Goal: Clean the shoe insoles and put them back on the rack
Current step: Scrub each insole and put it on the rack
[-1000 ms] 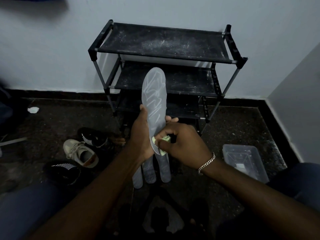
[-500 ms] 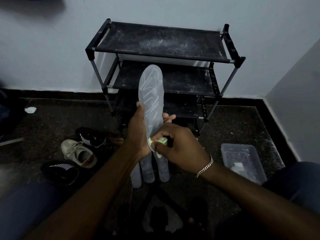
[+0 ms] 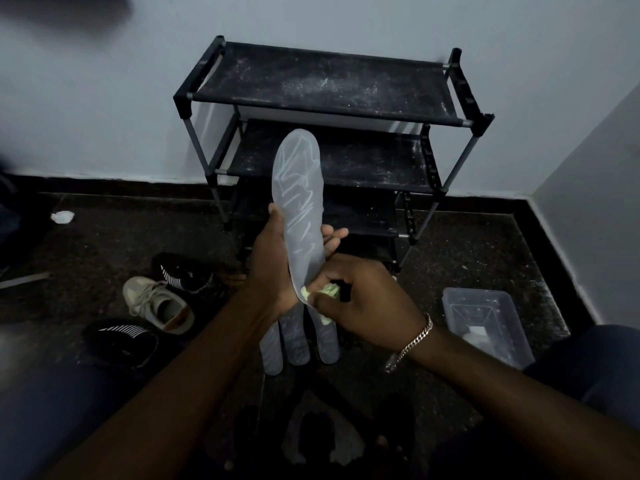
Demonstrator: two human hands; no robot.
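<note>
Head view, from the left: a crumpled white scrap (image 3: pixel 62 216) lies alone on the dark speckled floor near the skirting. Nearer the person, three shoes sit close together: a black shoe with white stripes (image 3: pixel 119 341), a beige sneaker (image 3: pixel 157 303) touching it, and a second black striped shoe (image 3: pixel 183 271) just behind the sneaker. No brand on them can be read.

The left hand (image 3: pixel 273 268) grips a pale translucent insole (image 3: pixel 299 202) around its lower half, thumb on the left edge and fingertips showing past the right edge. The insole stands nearly upright in the air, toe end up, in front of the rack's middle shelf and apart from it. Its face bears pale scribbled streaks that do not read as letters.

Below the hands, three more insoles (image 3: pixel 296 344) lie side by side on the floor, edges nearly touching.

The right hand (image 3: pixel 363 303), with a chain bracelet (image 3: pixel 412 341) at the wrist, pinches a small yellow-green cloth (image 3: pixel 327 291) between thumb and curled fingers and presses it to the heel end of the held insole.

Behind, the black rack (image 3: pixel 325 84) stands against the white wall, its three fabric shelves bare and dusted with white specks. Open floor lies on both sides of its legs.

To the right, a clear plastic container (image 3: pixel 485 323) sits on the floor with something white inside, near the person's dark-trousered knee and the side wall's black skirting.
</note>
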